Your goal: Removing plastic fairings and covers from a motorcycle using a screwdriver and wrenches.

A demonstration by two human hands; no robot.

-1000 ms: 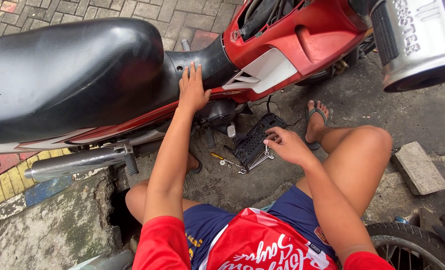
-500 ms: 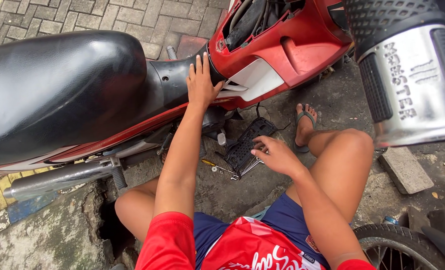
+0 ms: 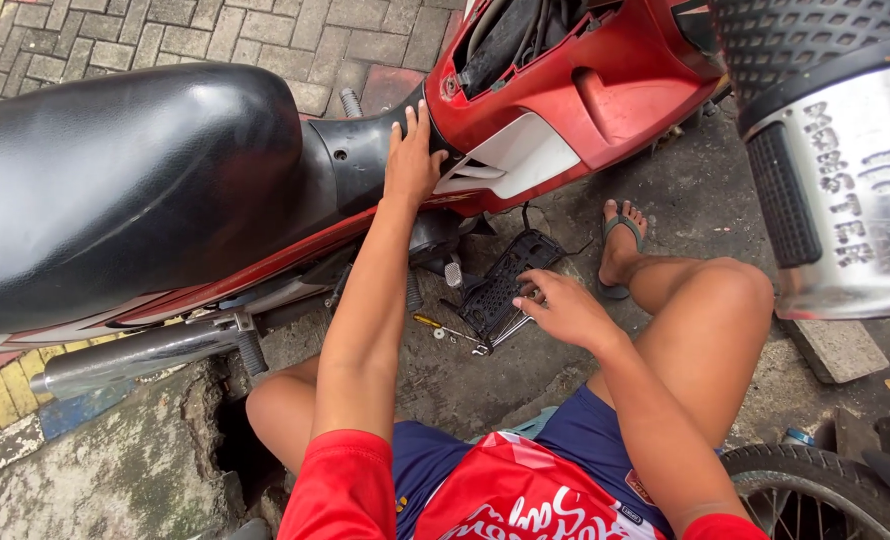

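Head view, looking down at a person squatting beside a red motorbike (image 3: 585,90).

Left hand (image 3: 410,160): flat and spread, palm pressed on the black panel just behind the seat (image 3: 135,170), fingers pointing away from the body, thumb against the red bodywork. It grips nothing.

Right hand (image 3: 560,308): low over the ground, fingers curled down onto a bunch of metal tools (image 3: 510,325) at the near edge of a black tray (image 3: 505,280). Fingertips touch the tools; whether they are actually gripped cannot be told.

Tray: perforated plastic, lying on the concrete just beyond the right hand, under the bike's belly and below the left hand.

Screwdriver (image 3: 430,322): small, yellow handle, on the ground to the left of the right hand, apart from the tray.

Exhaust pipe (image 3: 135,355): chrome, running left from under the left forearm.

Foot (image 3: 620,245): in a sandal, just beyond and right of the right hand, near the tray's far corner.

Silver cover (image 3: 845,190): large, with black ribbed grip, well to the right of the right hand, past the knee.

Tyre (image 3: 815,480): near the right elbow, at the lower right edge.

Ground: concrete under both hands, brick paving beyond the seat.
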